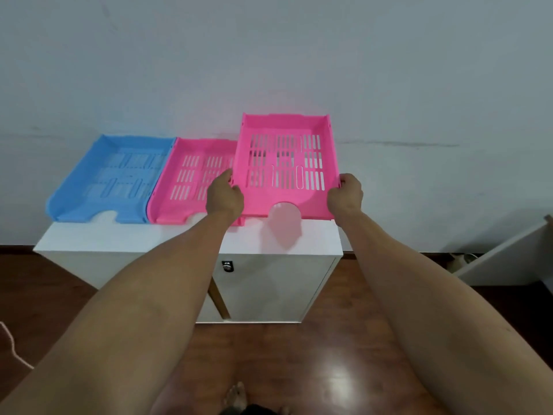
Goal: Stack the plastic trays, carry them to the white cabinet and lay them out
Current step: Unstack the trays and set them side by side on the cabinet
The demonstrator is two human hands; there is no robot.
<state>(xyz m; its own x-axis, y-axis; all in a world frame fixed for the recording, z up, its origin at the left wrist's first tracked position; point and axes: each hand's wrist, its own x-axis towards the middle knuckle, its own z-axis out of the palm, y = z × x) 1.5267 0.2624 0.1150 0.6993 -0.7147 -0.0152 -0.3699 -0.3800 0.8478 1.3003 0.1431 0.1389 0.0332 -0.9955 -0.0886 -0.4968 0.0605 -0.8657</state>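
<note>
A bare foot (236, 395) is showing at the bottom edge on the dark wooden floor (344, 369), and two bare forearms are reaching up from there toward the white cabinet (269, 283). The left hand (225, 195) is clenching the left side wall of a pink tray (285, 166), near its front corner, while the right hand (344, 194) is grasping the right side wall at the matching spot, so each grip is closed on that tray. The tray is being held over the right end of the cabinet top, its slotted floor facing the camera and its front edge, with the half-round cut-out, sitting close above the white surface; whether it is touching the top cannot be told. A second pink tray (191, 181) is lying flat in the middle of the cabinet top, its right side hidden behind the held tray and the left hand. A blue tray (110, 178) is lying at the left end, its side touching the second pink tray. All three are standing with their back walls toward the pale wall (269, 55). A small lock (228, 267) is showing on the cabinet front.
</note>
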